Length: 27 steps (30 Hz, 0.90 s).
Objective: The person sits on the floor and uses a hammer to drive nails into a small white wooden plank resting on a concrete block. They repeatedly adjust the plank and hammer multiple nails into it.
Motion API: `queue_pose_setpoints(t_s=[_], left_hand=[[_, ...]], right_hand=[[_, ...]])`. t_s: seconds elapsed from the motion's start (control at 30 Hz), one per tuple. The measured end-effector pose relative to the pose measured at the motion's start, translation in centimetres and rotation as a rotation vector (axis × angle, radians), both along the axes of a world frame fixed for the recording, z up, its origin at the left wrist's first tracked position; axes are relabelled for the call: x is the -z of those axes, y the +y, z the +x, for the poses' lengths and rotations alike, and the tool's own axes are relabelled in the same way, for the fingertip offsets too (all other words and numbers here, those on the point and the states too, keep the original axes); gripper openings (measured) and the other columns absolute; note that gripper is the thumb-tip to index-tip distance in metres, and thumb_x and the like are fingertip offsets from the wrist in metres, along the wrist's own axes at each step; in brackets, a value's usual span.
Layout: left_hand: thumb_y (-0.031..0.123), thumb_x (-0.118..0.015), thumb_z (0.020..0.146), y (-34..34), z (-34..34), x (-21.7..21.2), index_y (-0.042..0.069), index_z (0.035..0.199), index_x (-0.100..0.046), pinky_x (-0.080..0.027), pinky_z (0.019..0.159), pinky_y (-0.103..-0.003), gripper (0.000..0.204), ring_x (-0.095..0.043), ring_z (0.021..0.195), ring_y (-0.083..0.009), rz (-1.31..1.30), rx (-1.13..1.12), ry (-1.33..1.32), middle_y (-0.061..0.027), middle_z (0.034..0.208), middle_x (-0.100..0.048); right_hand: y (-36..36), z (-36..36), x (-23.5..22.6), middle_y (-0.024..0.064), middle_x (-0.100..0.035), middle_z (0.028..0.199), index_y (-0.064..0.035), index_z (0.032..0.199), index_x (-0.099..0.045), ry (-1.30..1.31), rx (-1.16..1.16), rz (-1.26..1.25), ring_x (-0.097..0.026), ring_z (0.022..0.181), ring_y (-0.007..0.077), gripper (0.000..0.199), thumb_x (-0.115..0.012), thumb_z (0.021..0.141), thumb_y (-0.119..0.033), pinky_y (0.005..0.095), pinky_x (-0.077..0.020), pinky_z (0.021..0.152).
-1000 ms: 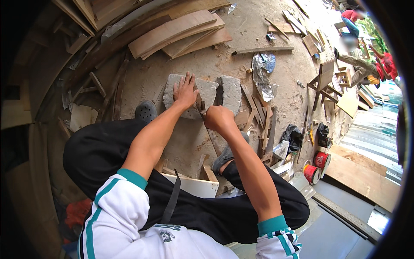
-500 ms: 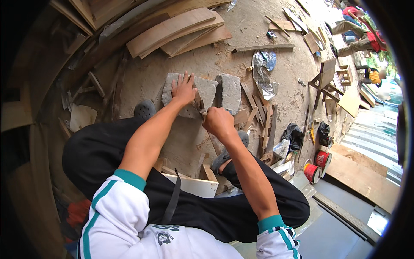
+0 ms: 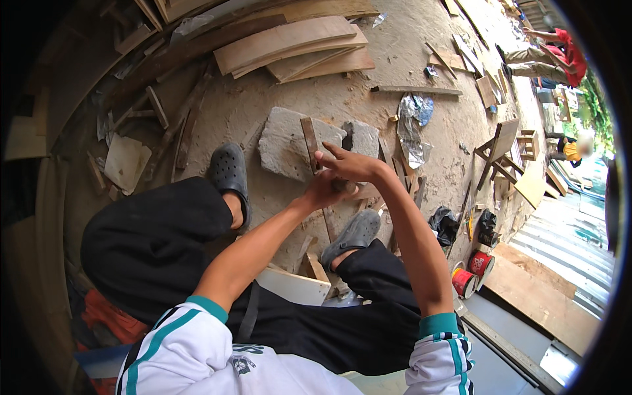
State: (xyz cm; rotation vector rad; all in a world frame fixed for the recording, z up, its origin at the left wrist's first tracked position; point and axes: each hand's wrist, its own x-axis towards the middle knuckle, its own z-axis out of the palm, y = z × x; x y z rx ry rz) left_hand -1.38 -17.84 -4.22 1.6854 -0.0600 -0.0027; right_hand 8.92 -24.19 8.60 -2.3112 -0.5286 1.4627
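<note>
A grey concrete block (image 3: 283,146) lies on the ground in front of me, with a second rough block (image 3: 364,139) close to its right. Across the first block runs a narrow brown wooden strip (image 3: 308,137), its lower part passing behind my hands toward my feet. My left hand (image 3: 321,191) is closed around a short brown, round-ended handle (image 3: 343,186); whatever is at its other end is hidden. Just above it, my right hand (image 3: 352,164) reaches over with fingers stretched out toward the strip. Whether those fingertips touch the wood is unclear.
Curved plywood boards (image 3: 289,45) are stacked beyond the blocks. Crumpled silver foil (image 3: 413,131) and wood scraps lie to the right. Red cans (image 3: 464,282), a black bag (image 3: 444,224) and a wooden stool (image 3: 498,148) stand farther right, with people (image 3: 550,62) beyond.
My left hand has left the block's top and moved down right onto the brown handle. My right hand has opened and risen above it. The wooden strip now shows across the block.
</note>
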Motion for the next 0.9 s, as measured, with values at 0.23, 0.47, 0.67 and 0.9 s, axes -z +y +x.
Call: queue_pose_setpoints(t_s=[0.23, 0.47, 0.67, 0.9], left_hand=[[0.017, -0.072, 0.073, 4.5, 1.2, 0.5, 0.002, 0.129, -0.047, -0.042, 0.1, -0.037, 0.063, -0.052, 0.12, -0.0279, -0.098, 0.595, 0.184, -0.0179, 0.122, -0.057], [0.01, -0.058, 0.085, 6.7, 0.3, 1.0, 0.0, 0.143, -0.035, -0.032, 0.11, -0.034, 0.063, -0.041, 0.133, -0.0212, -0.539, 0.449, 0.442, -0.0105, 0.142, -0.045], [0.029, -0.042, 0.097, 7.5, 3.1, -3.4, 0.004, 0.14, -0.039, -0.037, 0.102, -0.035, 0.05, -0.048, 0.126, -0.0201, -0.712, -0.06, 0.483, -0.012, 0.137, -0.051], [0.059, -0.025, 0.098, 5.5, 10.5, -8.5, 0.007, 0.145, -0.035, -0.012, 0.114, -0.039, 0.071, -0.031, 0.138, -0.0227, -0.524, 0.17, 0.048, -0.014, 0.144, -0.043]], right_hand=[[-3.3, -6.6, 4.5, 0.0122, -0.065, 0.116, -0.0041, 0.124, -0.058, -0.102, 0.657, 0.765, -0.061, 0.102, 0.0196, 0.051, -0.058, 0.093, -0.044, 0.0321, -0.0452, 0.093], [-2.1, -11.5, 7.9, 0.0042, -0.063, 0.086, -0.0024, 0.094, -0.063, -0.559, 0.927, 0.964, -0.058, 0.09, 0.0134, 0.027, -0.078, 0.081, -0.021, 0.0276, -0.0448, 0.086], [-2.4, -10.2, 12.3, 0.0107, -0.066, 0.09, -0.005, 0.087, -0.062, -0.851, 0.742, 0.751, -0.061, 0.09, 0.0274, 0.022, -0.079, 0.075, -0.013, 0.0352, -0.0479, 0.078], [-0.8, -11.8, 15.2, 0.0171, -0.068, 0.1, -0.0042, 0.099, -0.061, -0.885, 0.979, 0.684, -0.064, 0.093, 0.0377, 0.026, -0.073, 0.078, -0.012, 0.0455, -0.0502, 0.076]])
